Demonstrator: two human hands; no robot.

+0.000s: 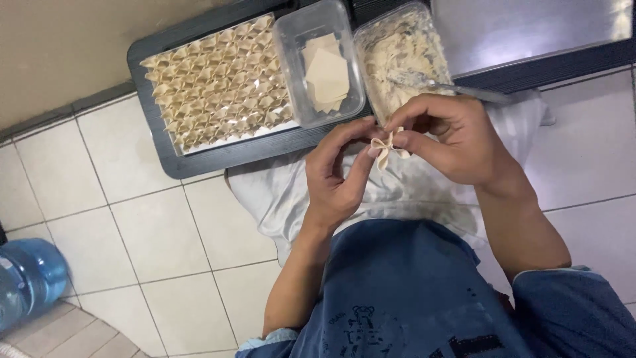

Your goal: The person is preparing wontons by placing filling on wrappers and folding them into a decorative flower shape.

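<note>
**Folded dumpling pinched between both hands above the lap**

The left hand (338,176) and right hand (450,136) share one folded dumpling (389,147), each grip clamped on it with thumb and fingertips. The dumpling is held in the air over a white cloth (278,192), just in front of the black tray (199,166). Its pinched waist sits upright, and its long axis runs left to right, the two flared wings pointing out sideways. On the tray lie rows of finished dumplings (218,83), a clear tub of wrappers (324,69) and a tub of filling (401,56).
</note>
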